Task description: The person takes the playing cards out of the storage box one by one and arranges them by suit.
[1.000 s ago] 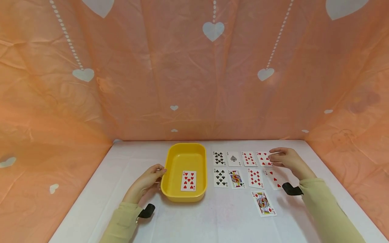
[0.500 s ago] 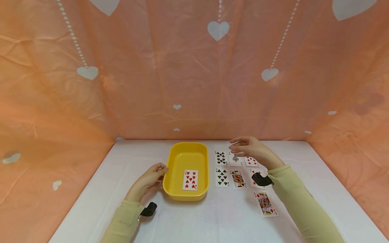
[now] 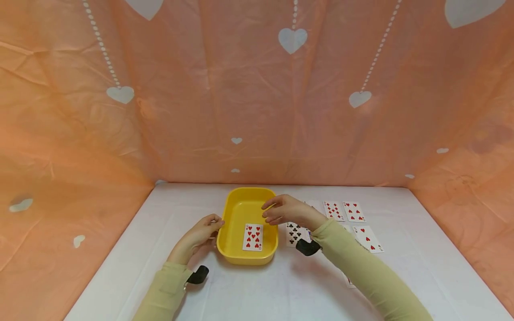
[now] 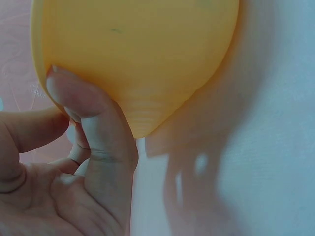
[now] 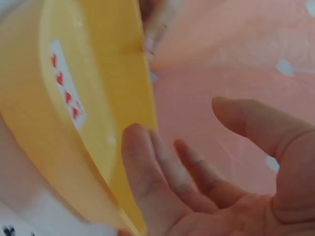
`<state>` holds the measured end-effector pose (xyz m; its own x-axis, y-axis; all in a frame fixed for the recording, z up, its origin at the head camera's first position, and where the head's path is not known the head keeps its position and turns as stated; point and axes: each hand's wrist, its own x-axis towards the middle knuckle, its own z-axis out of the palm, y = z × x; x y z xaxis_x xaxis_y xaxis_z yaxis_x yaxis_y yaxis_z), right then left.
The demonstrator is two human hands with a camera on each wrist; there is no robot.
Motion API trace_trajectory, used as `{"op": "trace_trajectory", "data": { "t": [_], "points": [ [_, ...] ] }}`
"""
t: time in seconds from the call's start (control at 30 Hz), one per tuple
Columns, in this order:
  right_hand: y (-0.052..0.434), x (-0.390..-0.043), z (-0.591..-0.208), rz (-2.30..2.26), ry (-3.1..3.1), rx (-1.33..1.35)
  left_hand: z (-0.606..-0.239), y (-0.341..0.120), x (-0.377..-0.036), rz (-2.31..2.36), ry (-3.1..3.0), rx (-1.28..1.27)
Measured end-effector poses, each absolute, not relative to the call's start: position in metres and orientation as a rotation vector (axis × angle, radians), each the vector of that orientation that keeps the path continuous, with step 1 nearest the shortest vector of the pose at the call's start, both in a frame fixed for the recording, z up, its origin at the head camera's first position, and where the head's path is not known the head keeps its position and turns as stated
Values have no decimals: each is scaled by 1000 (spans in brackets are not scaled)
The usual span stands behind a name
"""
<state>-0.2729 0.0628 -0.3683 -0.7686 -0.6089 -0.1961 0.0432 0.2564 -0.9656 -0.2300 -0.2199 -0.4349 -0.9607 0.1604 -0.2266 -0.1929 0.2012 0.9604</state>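
Note:
My left hand [image 3: 196, 237] pinches the left rim of a yellow plastic tub [image 3: 246, 210], thumb inside the wall in the left wrist view. A heart playing card [image 3: 253, 237] lies face up on the tub floor. My right hand [image 3: 293, 211] hovers at the tub's right rim, its fingertips over the inside. Seen in the right wrist view, the right thumb [image 5: 246, 113] stands apart from the fingers, with nothing between them. Under the right wrist, a card of clubs [image 3: 295, 232] is partly covered.
Right of the tub, face-up cards lie in rows on the white cloth [image 3: 257, 294], among them a diamond card [image 3: 333, 211], a six of hearts [image 3: 354, 211] and another heart card [image 3: 368, 239]. My right forearm hides others. An orange heart-patterned curtain [image 3: 257, 102] closes off the back.
My right hand has swept left from the heart cards, past the ace of spades, to the tub's right rim. The left hand keeps its grip on the tub.

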Motion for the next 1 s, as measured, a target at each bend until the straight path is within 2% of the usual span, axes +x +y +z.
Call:
{"op": "trace_trajectory", "data": {
  "t": [0.27, 0.53, 0.83, 1.0],
  "points": [
    [34, -275, -381, -1453, 2041, -327, -434, -220, -230, 1828, 2201, -22],
    [22, -273, -385, -1539, 1961, -16, -436, -218, -231, 1828, 2193, -32],
    [16, -270, -384, -1511, 1951, 30, -436, -218, -231, 1831, 2197, -52],
    [9, -267, -384, -1596, 1858, 183, -436, -218, -231, 1833, 2196, -57]
  ]
}}
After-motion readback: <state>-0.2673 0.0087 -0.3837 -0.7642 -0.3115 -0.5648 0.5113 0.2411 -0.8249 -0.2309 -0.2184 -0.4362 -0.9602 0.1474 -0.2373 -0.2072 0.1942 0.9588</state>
